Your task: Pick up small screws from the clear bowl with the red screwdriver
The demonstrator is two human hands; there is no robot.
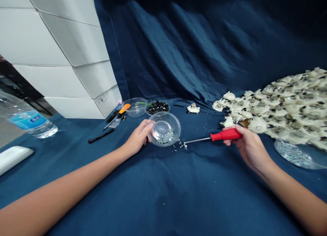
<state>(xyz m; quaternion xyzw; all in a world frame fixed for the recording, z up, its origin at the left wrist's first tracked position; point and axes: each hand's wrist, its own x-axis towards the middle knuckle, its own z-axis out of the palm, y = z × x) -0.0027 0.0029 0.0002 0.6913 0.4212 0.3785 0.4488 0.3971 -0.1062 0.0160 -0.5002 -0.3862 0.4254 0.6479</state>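
Note:
In my left hand (pixel 139 137) is the rim of a clear plastic bowl (pixel 163 121), tilted, with small silver screws (pixel 166 137) gathered at its near side. My right hand (pixel 249 144) is closed around the red handle of a screwdriver (pixel 226 135). The shaft points left, and its tip is at a small cluster of loose screws (pixel 183 145) just right of the bowl. Whether any screws cling to the tip is too small to tell.
Behind the bowl stand a dish of black parts (pixel 157 107) and a clear dish (pixel 135 108). White plastic parts (pixel 288 109) are heaped at right, near a bag of screws (pixel 293 154). White boxes (pixel 51 79) and a water bottle (pixel 33 121) are at left.

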